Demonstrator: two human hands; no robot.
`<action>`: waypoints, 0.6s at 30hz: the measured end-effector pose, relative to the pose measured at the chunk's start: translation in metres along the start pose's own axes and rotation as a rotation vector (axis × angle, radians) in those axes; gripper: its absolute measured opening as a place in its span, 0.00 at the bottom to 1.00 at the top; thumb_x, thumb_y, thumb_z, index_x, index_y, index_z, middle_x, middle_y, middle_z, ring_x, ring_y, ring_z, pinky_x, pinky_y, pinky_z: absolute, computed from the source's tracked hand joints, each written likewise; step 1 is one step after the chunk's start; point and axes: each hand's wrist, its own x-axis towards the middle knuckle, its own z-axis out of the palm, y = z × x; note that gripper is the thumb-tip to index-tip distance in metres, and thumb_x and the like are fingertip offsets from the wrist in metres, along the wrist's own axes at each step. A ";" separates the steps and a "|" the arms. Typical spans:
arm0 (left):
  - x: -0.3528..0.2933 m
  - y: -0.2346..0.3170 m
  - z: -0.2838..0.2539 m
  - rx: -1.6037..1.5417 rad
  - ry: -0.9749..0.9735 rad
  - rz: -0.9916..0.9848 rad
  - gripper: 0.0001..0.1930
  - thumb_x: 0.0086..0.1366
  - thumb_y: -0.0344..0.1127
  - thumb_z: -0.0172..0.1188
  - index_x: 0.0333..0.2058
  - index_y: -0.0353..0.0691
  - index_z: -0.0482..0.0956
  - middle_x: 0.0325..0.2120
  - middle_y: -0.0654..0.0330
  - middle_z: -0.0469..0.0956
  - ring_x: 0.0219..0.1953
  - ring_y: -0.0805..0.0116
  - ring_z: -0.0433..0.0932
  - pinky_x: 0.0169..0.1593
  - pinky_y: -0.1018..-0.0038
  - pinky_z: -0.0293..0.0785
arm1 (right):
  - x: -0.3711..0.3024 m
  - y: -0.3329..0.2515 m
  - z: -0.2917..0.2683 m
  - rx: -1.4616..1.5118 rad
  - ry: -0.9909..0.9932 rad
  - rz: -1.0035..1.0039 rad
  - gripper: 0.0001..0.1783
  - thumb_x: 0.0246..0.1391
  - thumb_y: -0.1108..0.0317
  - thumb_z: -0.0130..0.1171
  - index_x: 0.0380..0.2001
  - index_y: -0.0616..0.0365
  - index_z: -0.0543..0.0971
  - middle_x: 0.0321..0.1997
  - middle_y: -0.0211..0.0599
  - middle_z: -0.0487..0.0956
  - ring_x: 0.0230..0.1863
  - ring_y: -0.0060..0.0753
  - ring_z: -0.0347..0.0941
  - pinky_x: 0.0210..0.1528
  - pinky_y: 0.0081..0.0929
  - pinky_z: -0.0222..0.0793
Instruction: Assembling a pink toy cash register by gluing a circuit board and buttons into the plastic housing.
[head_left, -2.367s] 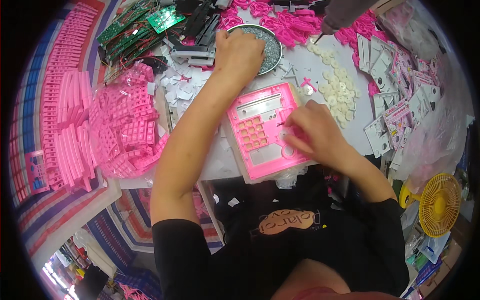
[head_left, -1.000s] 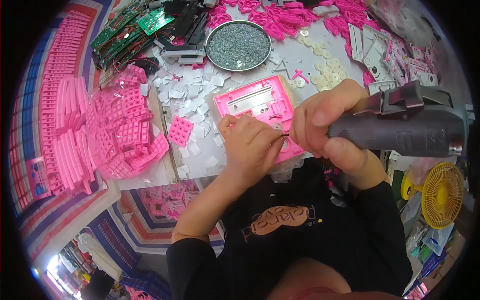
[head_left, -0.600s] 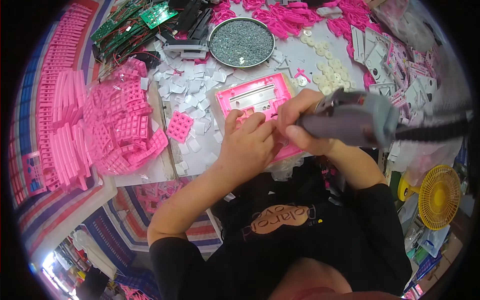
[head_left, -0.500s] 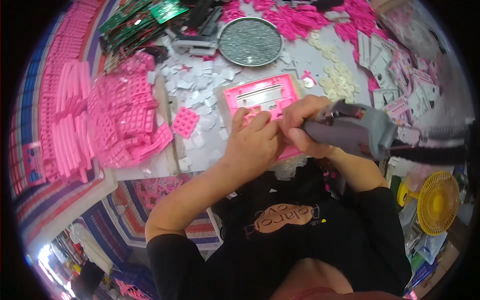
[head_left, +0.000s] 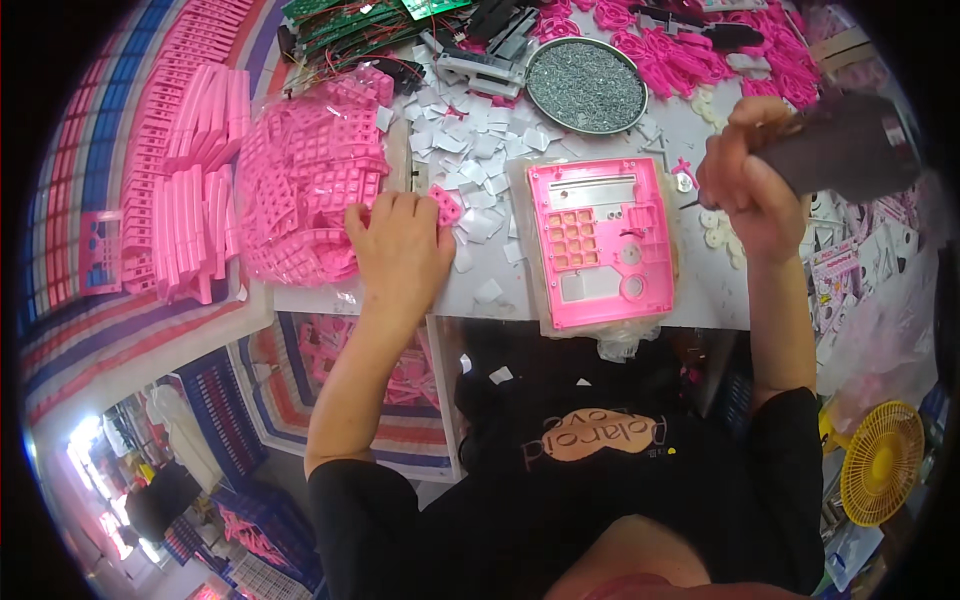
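Observation:
My left hand [head_left: 402,250] lies over the tabletop beside the bag of pink keypads, its fingers spread. A small pink rubber keypad [head_left: 446,203] shows by its index finger and thumb, partly covered by the hand. My right hand [head_left: 752,180] is wrapped around a dark grey electric screwdriver [head_left: 838,150], raised at the right. Its thin bit points left, above the table. Between the hands lies a pink plastic housing [head_left: 600,290], inner side up, on a plastic-wrapped pad. The housing has a grid of square openings, round recesses and a silvery strip; neither hand touches it.
A round dish of small screws [head_left: 587,88] stands behind the housing, near scattered white paper pieces [head_left: 478,150]. At left are a clear bag of keypads [head_left: 310,180] and stacked pink strips [head_left: 195,225]. Green circuit boards [head_left: 350,40] lie at the back; a yellow fan [head_left: 882,463] stands lower right.
Both hands have left the housing. My left hand moved left to the loose keypad; my right hand lifted the screwdriver away to the right. The whole view has shifted.

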 end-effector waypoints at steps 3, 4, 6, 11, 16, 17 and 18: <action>0.006 -0.003 -0.010 -0.165 0.093 -0.075 0.07 0.58 0.34 0.64 0.34 0.40 0.79 0.31 0.63 0.79 0.37 0.64 0.77 0.48 0.60 0.68 | 0.008 -0.022 -0.002 -0.219 0.095 0.151 0.28 0.59 0.69 0.61 0.60 0.66 0.66 0.29 0.33 0.72 0.26 0.24 0.68 0.32 0.25 0.70; 0.007 0.001 -0.015 -0.494 0.050 -0.241 0.06 0.61 0.34 0.62 0.35 0.39 0.80 0.31 0.63 0.79 0.35 0.67 0.77 0.45 0.63 0.69 | 0.004 -0.023 0.001 -0.409 0.171 0.021 0.30 0.57 0.70 0.62 0.61 0.66 0.65 0.37 0.37 0.73 0.33 0.28 0.70 0.40 0.29 0.71; -0.004 0.010 -0.028 -1.133 -0.041 -0.595 0.07 0.68 0.34 0.58 0.37 0.37 0.80 0.31 0.64 0.81 0.32 0.72 0.78 0.40 0.69 0.72 | -0.005 -0.020 0.012 -0.767 0.305 -0.237 0.35 0.55 0.73 0.63 0.65 0.66 0.63 0.52 0.46 0.74 0.49 0.36 0.74 0.56 0.37 0.72; -0.016 0.040 -0.028 -2.131 -0.214 -0.658 0.11 0.72 0.33 0.55 0.44 0.31 0.78 0.38 0.59 0.82 0.36 0.72 0.80 0.43 0.75 0.76 | -0.054 -0.008 0.044 -1.104 -0.066 -0.404 0.37 0.42 0.76 0.69 0.59 0.54 0.70 0.59 0.44 0.73 0.62 0.50 0.65 0.64 0.44 0.61; -0.014 0.081 -0.041 -2.196 -0.458 -0.810 0.12 0.73 0.36 0.55 0.45 0.32 0.79 0.36 0.61 0.82 0.36 0.74 0.78 0.45 0.75 0.74 | -0.068 0.010 0.077 -1.071 -0.310 -0.419 0.13 0.45 0.73 0.70 0.37 0.50 0.82 0.48 0.32 0.80 0.50 0.42 0.73 0.47 0.32 0.72; -0.020 0.080 -0.042 -2.155 -0.552 -0.757 0.12 0.73 0.37 0.55 0.44 0.33 0.80 0.36 0.62 0.82 0.36 0.75 0.78 0.44 0.76 0.73 | -0.067 0.009 0.075 -0.986 -0.355 -0.355 0.12 0.46 0.72 0.70 0.36 0.51 0.83 0.45 0.32 0.80 0.45 0.39 0.74 0.44 0.31 0.72; -0.025 0.077 -0.042 -2.111 -0.647 -0.704 0.13 0.74 0.37 0.54 0.43 0.33 0.80 0.35 0.63 0.82 0.35 0.75 0.77 0.43 0.76 0.73 | -0.065 0.005 0.072 -0.900 -0.398 -0.288 0.10 0.48 0.71 0.70 0.36 0.52 0.83 0.42 0.31 0.81 0.41 0.35 0.75 0.40 0.29 0.72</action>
